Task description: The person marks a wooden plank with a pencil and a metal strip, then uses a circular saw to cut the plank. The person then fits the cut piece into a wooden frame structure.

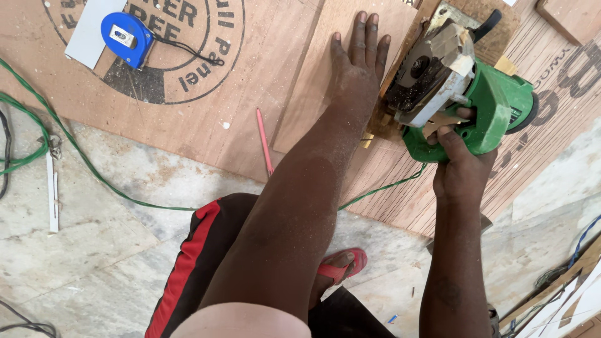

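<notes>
Plywood makes up most of what lies under the hands: a narrow plywood strip [338,75] rests flat on a larger plywood sheet [238,94] spread over the marble floor [94,213]. The left hand [357,69] lies open, palm down and fingers spread, pressing on the strip just beside the saw, with the forearm running straight down toward the camera and dusted in sawdust. The right hand [460,166] is closed around the rear grip of a green circular saw [463,94], fingers curled over the handle and the wrist held straight behind it. The saw sits at the strip's right edge, its metal guard and blade housing touching the wood, its green power cord [382,186] trailing away under the left arm. The saw looks heavy for one hand and hard-bodied, likely to kick or wander, so the moulded rear handle seems the sound place to hold it. The strip looks thin, stiff and light, liable to slide on the dusty sheet, which suits a flat palm set well clear of the blade. A red pencil [263,141] lies on the sheet near the left forearm, and a blue tape measure [127,37] sits well apart at the upper left. A foot in a red sandal [343,266] rests on the floor below.
</notes>
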